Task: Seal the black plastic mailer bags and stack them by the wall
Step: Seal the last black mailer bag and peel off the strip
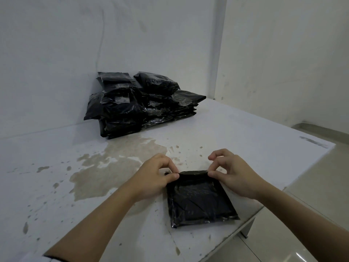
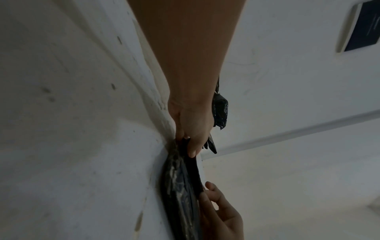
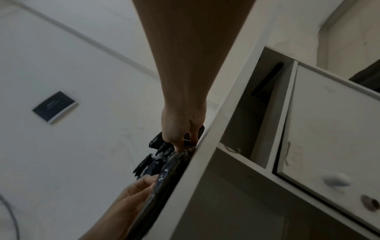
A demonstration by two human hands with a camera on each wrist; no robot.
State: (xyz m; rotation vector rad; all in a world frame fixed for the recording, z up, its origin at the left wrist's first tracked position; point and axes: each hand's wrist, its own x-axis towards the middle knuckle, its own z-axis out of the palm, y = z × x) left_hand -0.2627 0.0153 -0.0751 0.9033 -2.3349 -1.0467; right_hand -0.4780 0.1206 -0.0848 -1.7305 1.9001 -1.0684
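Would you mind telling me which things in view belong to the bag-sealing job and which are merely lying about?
Part of the job:
- mailer bag on the table, its far flap pinched by the left hand and the right hand
- stack of bags by the wall

Just there:
- brown stain on the tabletop
- dark booklet, seen from the right wrist
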